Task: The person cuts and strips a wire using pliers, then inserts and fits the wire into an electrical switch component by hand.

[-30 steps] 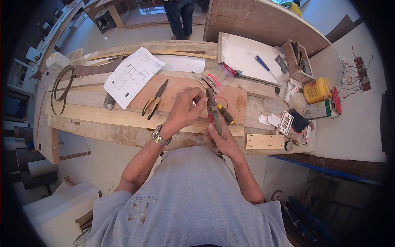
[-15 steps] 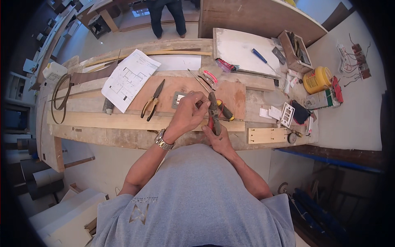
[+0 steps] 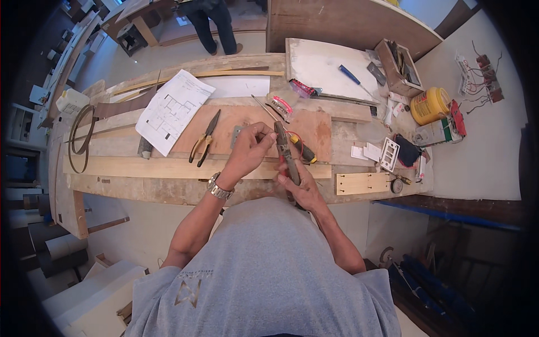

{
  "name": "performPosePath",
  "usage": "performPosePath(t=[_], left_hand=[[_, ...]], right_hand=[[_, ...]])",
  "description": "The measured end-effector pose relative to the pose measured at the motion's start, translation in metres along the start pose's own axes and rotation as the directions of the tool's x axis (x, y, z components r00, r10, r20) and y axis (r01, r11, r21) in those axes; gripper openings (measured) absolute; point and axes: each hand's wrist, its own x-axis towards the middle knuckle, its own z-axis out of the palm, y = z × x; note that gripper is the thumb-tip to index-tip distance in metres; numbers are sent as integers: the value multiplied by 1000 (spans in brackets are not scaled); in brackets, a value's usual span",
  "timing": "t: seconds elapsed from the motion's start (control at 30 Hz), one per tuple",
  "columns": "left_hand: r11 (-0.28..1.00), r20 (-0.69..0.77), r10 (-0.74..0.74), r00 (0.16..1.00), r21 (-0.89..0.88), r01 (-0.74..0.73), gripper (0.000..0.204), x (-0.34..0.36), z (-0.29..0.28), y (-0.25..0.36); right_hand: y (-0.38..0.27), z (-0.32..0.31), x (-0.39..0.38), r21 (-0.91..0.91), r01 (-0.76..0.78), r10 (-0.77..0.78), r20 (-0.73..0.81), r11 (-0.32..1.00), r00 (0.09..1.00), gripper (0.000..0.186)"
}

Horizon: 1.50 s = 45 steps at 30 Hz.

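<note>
Over the front of the workbench, my right hand (image 3: 306,188) is closed around worn pliers (image 3: 288,162) with dark, taped-looking handles and some red. The pliers' tip points away from me. My left hand (image 3: 247,153), with a metal watch on its wrist, pinches at that tip; what its fingers hold is too small to make out. A thin red wire (image 3: 302,140) curves just right of the tip, beside a yellow-and-black screwdriver (image 3: 304,150). Partly covered by my left hand, a grey socket plate (image 3: 235,136) lies on a brown board (image 3: 191,119).
Long-nose pliers (image 3: 206,137) and a printed floor plan (image 3: 175,112) lie to the left. At right are white switch frames (image 3: 389,155), a yellow tub (image 3: 429,106) and a wooden tool box (image 3: 398,67). A blue screwdriver (image 3: 350,75) rests on a white panel. Another person (image 3: 210,25) stands beyond the bench.
The pliers' tip has swung left and the tool is turned in my right hand. My left hand has shifted slightly left, still pinching near the tip. The person beyond has moved a little.
</note>
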Motion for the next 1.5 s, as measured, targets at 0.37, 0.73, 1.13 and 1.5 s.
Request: performPosePath(t=[0.37,0.73,1.13,1.5], left_hand=[[829,101,-149,984,-530,180,14,6,4,6],[498,301,-252,920,-775,390,12,5,14,-5],[359,345,-305,888,-822,443,10,3,19,-6],[448,331,-285,900,-784,430,10,-1,23,-13]], right_hand=[[3,6,9,9,134,-132,-90,991,987,33],[28,-3,12,-124,217,-229,-96,968,969,29],[32,0,12,-33,228,-231,-124,973,965,27],[17,2,10,-265,142,-211,-255,954,944,30]])
